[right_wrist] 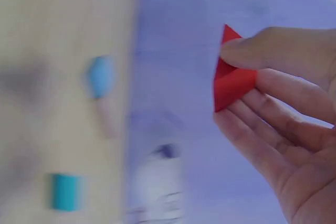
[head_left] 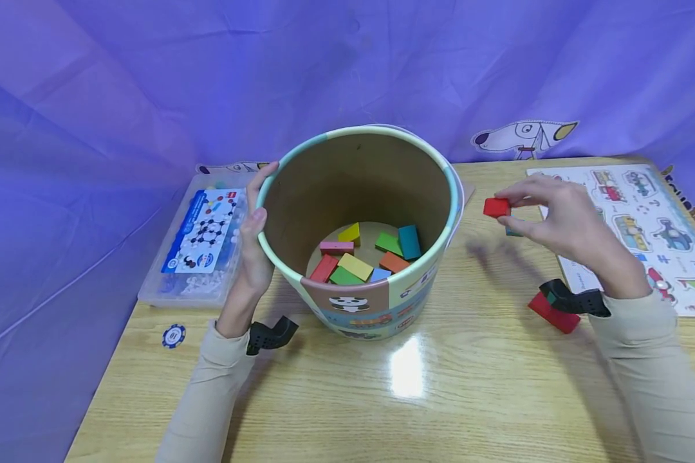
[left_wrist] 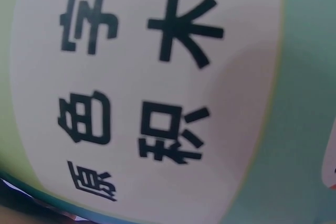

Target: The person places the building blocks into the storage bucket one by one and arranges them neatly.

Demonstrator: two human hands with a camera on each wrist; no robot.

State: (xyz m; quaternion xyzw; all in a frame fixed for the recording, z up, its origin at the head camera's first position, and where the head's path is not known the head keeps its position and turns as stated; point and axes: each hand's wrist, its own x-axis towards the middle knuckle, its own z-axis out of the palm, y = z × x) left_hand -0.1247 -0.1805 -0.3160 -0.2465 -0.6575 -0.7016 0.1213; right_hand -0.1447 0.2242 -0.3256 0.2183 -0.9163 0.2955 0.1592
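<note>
My left hand (head_left: 253, 251) holds the rim of a printed toy bucket (head_left: 347, 302) at its left side, with some fingers hidden. The left wrist view is filled by the bucket's outer wall (left_wrist: 241, 98), which has large black characters. Several coloured wooden blocks lie on the bucket's floor, among them a yellow block (head_left: 356, 267) and a teal block (head_left: 408, 242). Right of the bucket, my right hand (head_left: 567, 215) pinches a red triangular block (right_wrist: 233, 85) between thumb and fingers, above the table. Partly behind those fingers is a small blue block (head_left: 513, 227).
A red block (head_left: 553, 313) lies on the table (head_left: 347, 411) below my right wrist. A picture puzzle board (head_left: 631, 206) is at the right. To the left are a clear plastic case (head_left: 156, 283) and a blue-and-white chip (head_left: 174, 335). A purple curtain (head_left: 347, 58) hangs behind.
</note>
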